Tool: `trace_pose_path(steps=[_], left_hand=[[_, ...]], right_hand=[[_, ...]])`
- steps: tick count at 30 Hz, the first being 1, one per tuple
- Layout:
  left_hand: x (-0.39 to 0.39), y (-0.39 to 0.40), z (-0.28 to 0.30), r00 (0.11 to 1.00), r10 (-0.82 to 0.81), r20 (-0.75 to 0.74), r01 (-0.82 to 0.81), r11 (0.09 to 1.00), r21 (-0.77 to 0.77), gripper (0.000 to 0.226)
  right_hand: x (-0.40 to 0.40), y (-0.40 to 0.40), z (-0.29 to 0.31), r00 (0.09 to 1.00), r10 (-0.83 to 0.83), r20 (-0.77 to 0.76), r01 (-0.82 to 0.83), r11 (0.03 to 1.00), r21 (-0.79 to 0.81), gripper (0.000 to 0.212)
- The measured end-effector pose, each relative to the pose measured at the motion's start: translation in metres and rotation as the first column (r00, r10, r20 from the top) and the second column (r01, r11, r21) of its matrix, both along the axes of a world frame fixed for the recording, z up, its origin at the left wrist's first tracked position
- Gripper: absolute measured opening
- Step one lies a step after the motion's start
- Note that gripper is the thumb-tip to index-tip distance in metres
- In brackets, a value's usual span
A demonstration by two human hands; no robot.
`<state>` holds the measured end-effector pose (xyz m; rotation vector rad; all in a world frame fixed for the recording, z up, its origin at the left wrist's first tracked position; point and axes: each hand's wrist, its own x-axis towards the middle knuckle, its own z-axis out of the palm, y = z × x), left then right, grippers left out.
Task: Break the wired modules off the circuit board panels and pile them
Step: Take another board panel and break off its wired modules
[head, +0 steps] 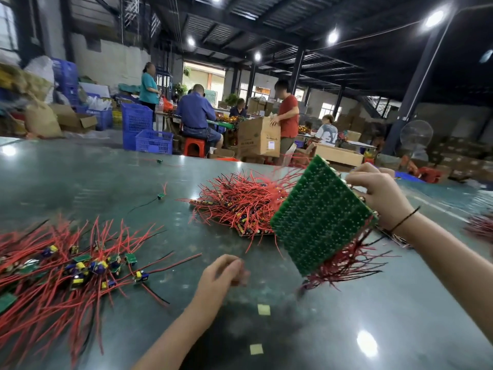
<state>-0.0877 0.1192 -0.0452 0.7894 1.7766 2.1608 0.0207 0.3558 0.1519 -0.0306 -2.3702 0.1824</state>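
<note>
My right hand (381, 194) grips a green circuboard panel (320, 220) by its right edge and holds it tilted above the table, solder side toward me, red and black wires hanging from its lower edge. My left hand (222, 273) hovers over the table with fingers loosely curled; it is blurred and nothing shows in it. A pile of broken-off wired modules (66, 265) with red leads lies at the left. Further panels with red wires (240, 206) lie heaped in the middle, behind the held panel.
The dark green glossy table (106, 172) carries two stray modules (160, 195) and two small yellow tape squares (263, 309). More red wires (480, 225) lie at the right edge. Beyond the table, people work among blue crates and cardboard boxes.
</note>
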Motion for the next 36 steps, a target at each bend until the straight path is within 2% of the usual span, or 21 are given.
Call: trace_pose_path(steps=[1, 2, 3, 5, 7, 10, 13, 16, 17, 19, 20, 21, 23, 24, 25, 27, 31, 33, 36], left_hand=[[0.004, 0.003, 0.005, 0.962, -0.122, 0.244, 0.1, 0.99, 0.099, 0.014], [0.008, 0.007, 0.009, 0.893, -0.225, 0.39, 0.168, 0.97, 0.176, 0.024], [0.013, 0.011, 0.013, 0.834, -0.304, 0.46, 0.213, 0.947, 0.24, 0.037], [0.023, 0.014, 0.02, 0.77, -0.398, 0.499, 0.245, 0.906, 0.344, 0.055], [0.027, 0.012, 0.024, 0.741, -0.429, 0.516, 0.217, 0.881, 0.419, 0.065], [0.02, 0.001, 0.026, 0.7, -0.472, 0.535, 0.192, 0.847, 0.496, 0.067], [0.016, -0.008, 0.024, 0.633, -0.504, 0.588, 0.18, 0.834, 0.521, 0.063], [0.014, -0.005, 0.021, 0.647, -0.447, 0.617, 0.12, 0.86, 0.496, 0.06], [0.013, -0.004, 0.021, 0.661, -0.422, 0.62, 0.089, 0.865, 0.493, 0.059], [0.012, -0.004, 0.02, 0.682, -0.357, 0.638, 0.021, 0.882, 0.471, 0.056], [0.011, -0.005, 0.02, 0.698, -0.322, 0.64, -0.007, 0.89, 0.455, 0.054], [0.01, -0.005, 0.02, 0.725, -0.278, 0.63, -0.033, 0.9, 0.435, 0.053], [0.009, -0.004, 0.02, 0.799, -0.15, 0.582, -0.103, 0.919, 0.379, 0.051], [0.01, -0.004, 0.021, 0.838, -0.074, 0.541, -0.147, 0.924, 0.353, 0.047], [0.01, -0.004, 0.022, 0.871, 0.008, 0.491, -0.197, 0.922, 0.334, 0.04], [0.01, -0.005, 0.024, 0.913, 0.159, 0.375, -0.283, 0.91, 0.303, 0.03], [0.006, -0.009, 0.024, 0.918, 0.313, 0.242, -0.377, 0.878, 0.295, 0.035], [0.005, -0.01, 0.024, 0.91, 0.354, 0.217, -0.405, 0.872, 0.275, 0.042], [0.005, -0.012, 0.021, 0.905, 0.389, 0.172, -0.419, 0.884, 0.205, 0.058]], right_hand=[[-0.001, -0.012, -0.001, 1.0, 0.021, -0.008, -0.021, 1.0, -0.002, 0.006], [-0.002, -0.024, -0.001, 0.999, 0.048, -0.014, -0.048, 0.999, 0.0, 0.005], [-0.003, -0.035, -0.001, 0.997, 0.078, -0.015, -0.078, 0.997, 0.001, 0.005], [-0.006, -0.054, -0.002, 0.989, 0.151, -0.009, -0.151, 0.987, -0.046, 0.007], [-0.01, -0.068, -0.003, 0.972, 0.236, 0.007, -0.231, 0.956, -0.183, 0.017], [-0.02, -0.078, -0.009, 0.943, 0.333, 0.015, -0.306, 0.884, -0.354, 0.027], [-0.03, -0.079, -0.013, 0.903, 0.42, 0.091, -0.313, 0.788, -0.53, 0.031], [-0.039, -0.067, -0.016, 0.888, 0.364, 0.282, -0.139, 0.796, -0.589, 0.031], [-0.041, -0.061, -0.015, 0.87, 0.354, 0.343, -0.062, 0.769, -0.636, 0.028], [-0.041, -0.052, -0.011, 0.798, 0.451, 0.399, 0.081, 0.575, -0.814, 0.019], [-0.04, -0.051, -0.008, 0.762, 0.505, 0.404, 0.133, 0.489, -0.862, 0.025], [-0.039, -0.051, -0.005, 0.726, 0.536, 0.431, 0.151, 0.487, -0.86, 0.045], [-0.038, -0.054, -0.007, 0.702, 0.415, 0.578, 0.149, 0.709, -0.69, 0.088], [-0.038, -0.056, -0.009, 0.708, 0.328, 0.625, 0.166, 0.783, -0.6, 0.1], [-0.038, -0.058, -0.012, 0.708, 0.262, 0.656, 0.203, 0.815, -0.544, 0.101], [-0.04, -0.061, -0.016, 0.741, 0.215, 0.636, 0.219, 0.818, -0.531, 0.084], [-0.042, -0.069, -0.037, 0.838, 0.319, 0.443, 0.089, 0.72, -0.688, 0.033], [-0.046, -0.072, -0.053, 0.897, 0.282, 0.339, 0.05, 0.699, -0.713, 0.029], [-0.051, -0.073, -0.069, 0.962, 0.103, 0.251, 0.095, 0.74, -0.666, 0.04]])
